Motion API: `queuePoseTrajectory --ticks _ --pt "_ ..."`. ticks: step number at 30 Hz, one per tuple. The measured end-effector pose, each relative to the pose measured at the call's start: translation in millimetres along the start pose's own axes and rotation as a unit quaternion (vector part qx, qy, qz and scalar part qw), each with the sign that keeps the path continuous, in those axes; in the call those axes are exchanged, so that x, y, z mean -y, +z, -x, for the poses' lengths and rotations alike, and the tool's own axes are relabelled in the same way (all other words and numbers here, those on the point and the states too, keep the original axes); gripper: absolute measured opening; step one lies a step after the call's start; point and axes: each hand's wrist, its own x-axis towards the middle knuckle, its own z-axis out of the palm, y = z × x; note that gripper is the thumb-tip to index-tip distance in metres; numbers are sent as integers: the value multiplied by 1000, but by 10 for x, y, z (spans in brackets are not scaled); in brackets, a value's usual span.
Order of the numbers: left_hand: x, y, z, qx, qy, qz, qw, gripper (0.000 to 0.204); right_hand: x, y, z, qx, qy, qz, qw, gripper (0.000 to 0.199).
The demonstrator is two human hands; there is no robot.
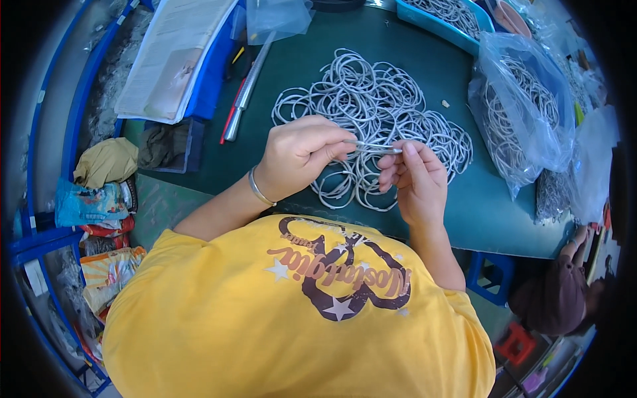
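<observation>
My left hand (302, 151) and my right hand (417, 179) meet over a green table (491, 212), both pinching the same thin grey wire ring (378, 148) between thumb and fingers. A metal bangle sits on my left wrist. Just beyond my hands lies a heap of several grey wire rings (371, 106), spread across the table's middle. My yellow shirt fills the lower part of the view.
A clear plastic bag (524, 119) of more rings stands at the right, and a blue tray (444, 20) of rings at the back. A metal rod (249, 86), papers (172, 60) and cloths (106, 162) lie at the left. Another person (564, 292) sits at the lower right.
</observation>
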Motion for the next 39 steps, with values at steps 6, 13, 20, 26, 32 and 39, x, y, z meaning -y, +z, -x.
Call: queuePoseTrajectory --ticks 6,13,20,26,32,39 --pt "69 20 -96 28 62 -46 997 17 75 45 3 -64 -18 20 998 16" --pt "187 17 -81 1 -64 51 997 30 1100 -305 -357 -200 -557 478 649 14" --pt "337 -78 -1 7 -45 2 999 10 1871 -926 -697 -269 -470 731 416 14" --pt "434 -142 70 -10 -64 18 998 10 742 -4 -1108 77 -326 654 678 10" --pt "373 -135 49 -19 -74 46 996 9 234 173 -1563 65 -133 768 623 15" --pt "526 -126 86 -22 -189 145 971 35 400 373 -1064 81 -322 636 697 6"
